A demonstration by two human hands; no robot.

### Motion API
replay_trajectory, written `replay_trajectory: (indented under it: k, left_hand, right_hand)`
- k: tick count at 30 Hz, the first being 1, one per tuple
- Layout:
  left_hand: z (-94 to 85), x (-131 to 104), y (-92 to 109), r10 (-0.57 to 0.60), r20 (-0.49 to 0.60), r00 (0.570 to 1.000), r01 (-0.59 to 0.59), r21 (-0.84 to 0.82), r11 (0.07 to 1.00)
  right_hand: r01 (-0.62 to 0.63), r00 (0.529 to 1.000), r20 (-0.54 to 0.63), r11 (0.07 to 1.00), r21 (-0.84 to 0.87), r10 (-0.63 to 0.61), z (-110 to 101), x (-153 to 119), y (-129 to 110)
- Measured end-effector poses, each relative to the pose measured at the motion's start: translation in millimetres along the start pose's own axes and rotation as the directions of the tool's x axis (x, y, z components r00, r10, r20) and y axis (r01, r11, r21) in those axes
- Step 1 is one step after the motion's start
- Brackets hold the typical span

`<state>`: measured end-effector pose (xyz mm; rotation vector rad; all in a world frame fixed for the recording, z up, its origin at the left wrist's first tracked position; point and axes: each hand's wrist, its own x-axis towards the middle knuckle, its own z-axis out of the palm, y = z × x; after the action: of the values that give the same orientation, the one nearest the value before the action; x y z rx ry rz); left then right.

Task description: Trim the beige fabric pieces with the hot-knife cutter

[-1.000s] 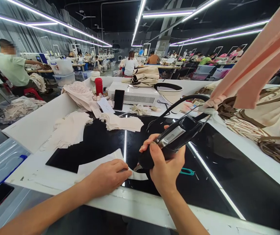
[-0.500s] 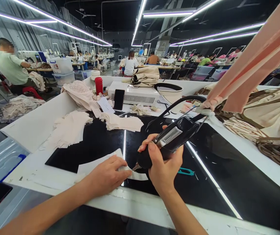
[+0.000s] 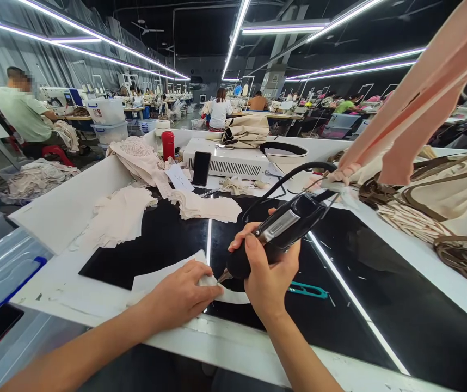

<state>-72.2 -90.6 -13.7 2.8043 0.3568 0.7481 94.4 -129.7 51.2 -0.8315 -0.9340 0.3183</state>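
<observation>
My right hand point(image 3: 268, 267) is wrapped around a black corded handheld tool point(image 3: 286, 231) with a silver plate on its body. The tool's pointed metal tip point(image 3: 224, 276) meets the edge of a white fabric piece point(image 3: 155, 276) beside my left fingertips. My left hand point(image 3: 184, 291) presses on that piece, fingers curled and together with a fold of cloth by the thumb. From under the left hand, a narrow curved white strip point(image 3: 235, 295) runs toward the right wrist. Close to the right hand lies a teal slotted plastic tool point(image 3: 309, 290).
A pink cloth strap point(image 3: 413, 98) holds up the tool's rear end. Pale fabric stacks point(image 3: 123, 215) lie left, a phone point(image 3: 201, 168) and red bottle point(image 3: 168, 145) behind. A vented white box point(image 3: 225, 158) stands at the back. Brown-edged straps point(image 3: 466, 256) pile up right.
The tool's tip and my right hand have shifted slightly left along the fabric edge. My left hand still holds the piece. The whole view has moved a little.
</observation>
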Motion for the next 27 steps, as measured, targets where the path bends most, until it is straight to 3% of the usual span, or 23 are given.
replay_trajectory:
  k: [10,15,19,23,25,27]
  left_hand:
    - [-1.2,2,1,-0.017,0.008,1.000,0.017,-0.015,1.000]
    - [0.6,2,1,-0.059,0.041,0.997,0.062,-0.070,0.996]
    - [-2.3,5,-2,-0.152,0.049,0.987,0.159,-0.235,0.959]
    - [-15.6,20,-1,-0.309,0.009,0.951,0.294,-0.329,0.897]
    - [-26.7,25,7,-0.322,-0.041,0.946,0.269,-0.458,0.847]
    - [-39.6,23,22,-0.266,-0.135,0.955,0.132,-0.609,0.782]
  right_hand:
    - [-0.009,1.000,0.010,1.000,-0.023,0.009,6,2,4]
    - [-0.025,1.000,-0.014,0.998,-0.053,0.025,-1,7,3]
    - [-0.049,0.998,-0.043,0.977,-0.206,0.041,-16,14,-1]
    - [-0.119,0.992,-0.085,0.879,-0.461,0.090,-37,26,-7]
    - [-0.100,0.995,-0.050,0.842,-0.530,0.087,-47,31,-10]
    - [-0.094,0.995,-0.030,0.796,-0.598,0.095,-56,34,-12]
